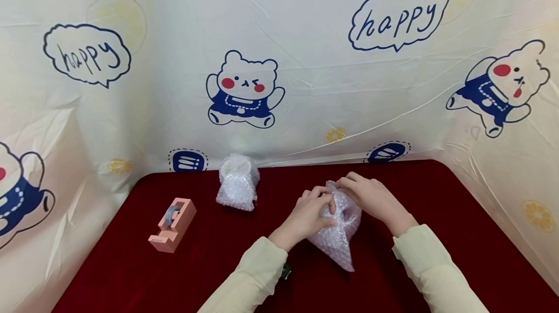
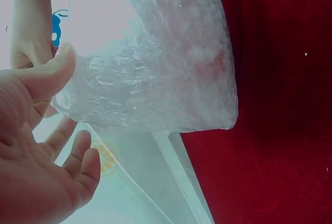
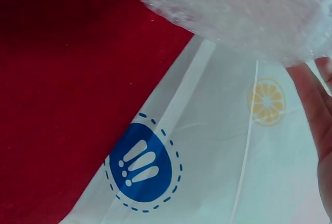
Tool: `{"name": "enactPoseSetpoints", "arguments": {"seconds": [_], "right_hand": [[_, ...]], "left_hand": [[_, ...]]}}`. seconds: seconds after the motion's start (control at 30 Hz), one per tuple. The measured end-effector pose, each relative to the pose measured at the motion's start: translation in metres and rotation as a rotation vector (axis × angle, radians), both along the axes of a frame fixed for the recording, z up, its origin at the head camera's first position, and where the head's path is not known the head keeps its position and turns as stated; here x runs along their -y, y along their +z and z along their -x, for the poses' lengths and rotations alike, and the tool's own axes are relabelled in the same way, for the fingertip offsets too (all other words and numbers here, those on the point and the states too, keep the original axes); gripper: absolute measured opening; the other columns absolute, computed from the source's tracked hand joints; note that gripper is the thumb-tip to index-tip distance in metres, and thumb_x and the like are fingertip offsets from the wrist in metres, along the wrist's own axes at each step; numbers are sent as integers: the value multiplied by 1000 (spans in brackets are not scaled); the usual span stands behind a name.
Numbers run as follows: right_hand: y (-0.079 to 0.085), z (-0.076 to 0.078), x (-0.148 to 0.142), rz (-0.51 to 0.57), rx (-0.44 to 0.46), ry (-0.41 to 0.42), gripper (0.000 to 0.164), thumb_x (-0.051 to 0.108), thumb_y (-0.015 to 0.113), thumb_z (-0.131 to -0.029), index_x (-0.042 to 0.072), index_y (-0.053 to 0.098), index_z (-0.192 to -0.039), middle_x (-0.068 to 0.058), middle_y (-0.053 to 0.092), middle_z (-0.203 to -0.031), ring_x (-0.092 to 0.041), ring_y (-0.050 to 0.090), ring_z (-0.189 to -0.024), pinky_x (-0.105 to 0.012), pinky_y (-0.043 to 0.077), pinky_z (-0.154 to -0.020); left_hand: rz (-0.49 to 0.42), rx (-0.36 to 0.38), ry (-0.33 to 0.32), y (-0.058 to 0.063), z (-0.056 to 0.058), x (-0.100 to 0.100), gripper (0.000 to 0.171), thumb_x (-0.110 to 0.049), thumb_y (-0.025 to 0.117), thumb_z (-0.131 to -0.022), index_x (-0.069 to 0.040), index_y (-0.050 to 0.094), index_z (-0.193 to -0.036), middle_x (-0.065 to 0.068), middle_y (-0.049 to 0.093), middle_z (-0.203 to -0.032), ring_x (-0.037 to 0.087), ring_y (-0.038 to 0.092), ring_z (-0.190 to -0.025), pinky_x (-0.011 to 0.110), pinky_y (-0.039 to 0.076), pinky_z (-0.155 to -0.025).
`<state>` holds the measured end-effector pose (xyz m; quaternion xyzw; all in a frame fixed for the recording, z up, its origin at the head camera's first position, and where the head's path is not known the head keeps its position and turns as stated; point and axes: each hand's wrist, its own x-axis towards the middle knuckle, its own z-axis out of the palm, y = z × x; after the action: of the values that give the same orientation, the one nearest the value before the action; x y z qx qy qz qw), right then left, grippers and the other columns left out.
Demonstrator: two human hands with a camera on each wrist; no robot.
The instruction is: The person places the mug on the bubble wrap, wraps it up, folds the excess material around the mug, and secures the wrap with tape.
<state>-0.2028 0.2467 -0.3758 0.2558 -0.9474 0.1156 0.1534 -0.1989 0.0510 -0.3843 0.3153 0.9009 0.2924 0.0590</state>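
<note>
A bubble-wrapped bundle [image 1: 334, 247] stands on the dark red cloth, its wrap tapering to a pointed corner toward the person. My left hand [image 1: 307, 216] pinches the wrap from the left; in the left wrist view its thumb [image 2: 54, 73] presses the edge of the clear bubble wrap [image 2: 155, 79]. From the right and far side, my right hand [image 1: 371, 196] grips the top of the wrap with bent fingers. In the right wrist view, fingers [image 3: 311, 99] meet the underside edge of the bubble wrap [image 3: 233, 11]. What lies inside the wrap cannot be made out.
Another bubble-wrapped bundle [image 1: 238, 184] sits near the back edge of the red-covered table [image 1: 209, 274]. Left of it stands a pink tape dispenser [image 1: 174, 228] with a grey-blue roll. A printed white curtain [image 1: 305, 60] encloses the table's back and sides.
</note>
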Motion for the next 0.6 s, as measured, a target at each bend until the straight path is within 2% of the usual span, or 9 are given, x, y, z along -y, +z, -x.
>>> {"name": "enactPoseSetpoints", "arguments": {"seconds": [0.1,0.2,0.37,0.5,0.6], "right_hand": [[-6,-2,-1,-22,-80,-5,25,5,64,-89,13,62,-112,-2,67,-100,-7,54,-61,-27,56,-66],[-10,-5,0,-37,-122,-16,30,-1,63,-88,11,57,-115,-4,70,-101,-9,57,-61,-27,56,-66],[-14,-8,0,-15,-133,-39,35,-2,61,-88,10,49,-119,-6,72,-93,-11,59,-60,-27,55,-62],[-15,-9,-1,33,-167,-33,35,0,65,-87,11,52,-117,-6,72,-84,-12,61,-60,-27,56,-61],[-15,-8,-1,73,-168,-28,32,1,67,-86,11,55,-114,-8,73,-84,-15,67,-65,-28,57,-65]], "left_hand": [[-2,2,0,-1,0,-1,21,-24,73,-83,-20,53,-84,6,49,-134,29,45,-117,46,36,-100],[-7,-5,15,-2,0,-1,21,-24,74,-82,-20,53,-84,8,51,-127,27,45,-114,40,38,-95],[-32,-13,35,-2,-1,-1,25,-24,76,-80,-19,52,-83,8,51,-112,20,45,-102,27,38,-79],[-27,-20,56,-1,-2,0,30,-26,77,-78,-19,48,-81,2,46,-100,14,41,-90,22,34,-68],[-12,-36,82,0,-3,1,34,-29,78,-77,-19,46,-80,-1,43,-93,12,39,-83,20,33,-63]]}}
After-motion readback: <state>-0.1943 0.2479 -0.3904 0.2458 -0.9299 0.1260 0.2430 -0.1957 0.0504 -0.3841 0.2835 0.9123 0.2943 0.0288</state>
